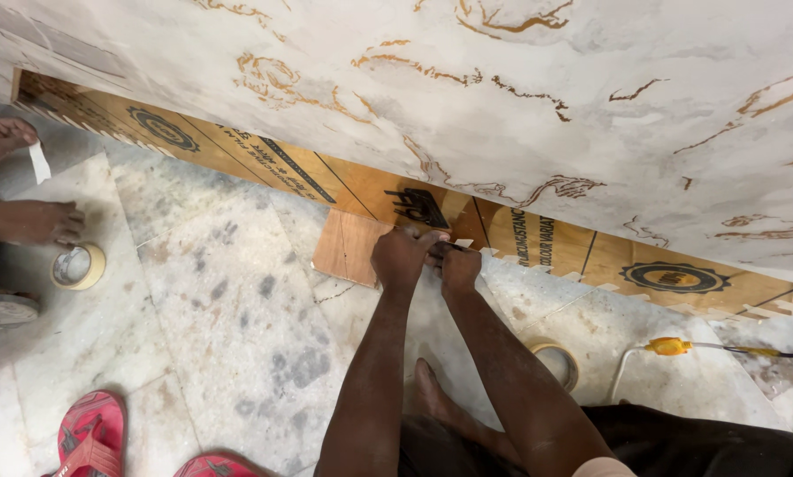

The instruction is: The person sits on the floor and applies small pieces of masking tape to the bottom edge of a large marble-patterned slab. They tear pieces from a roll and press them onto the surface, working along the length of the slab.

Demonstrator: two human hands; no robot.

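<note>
My left hand and my right hand are pressed together at the foot of a plywood board that stands under a white marbled panel. The left hand rests on the edge of a small square plywood offcut lying against the board. My right hand pinches a thin dark item at the board's bottom edge; what it is cannot be made out. Small pieces of masking tape line that bottom edge. My bare foot lies between my forearms.
A roll of masking tape sits by my right arm. A yellow plug with cables lies to the right. Another person's hand rests by a second tape roll at the left. Red sandals lie at the bottom.
</note>
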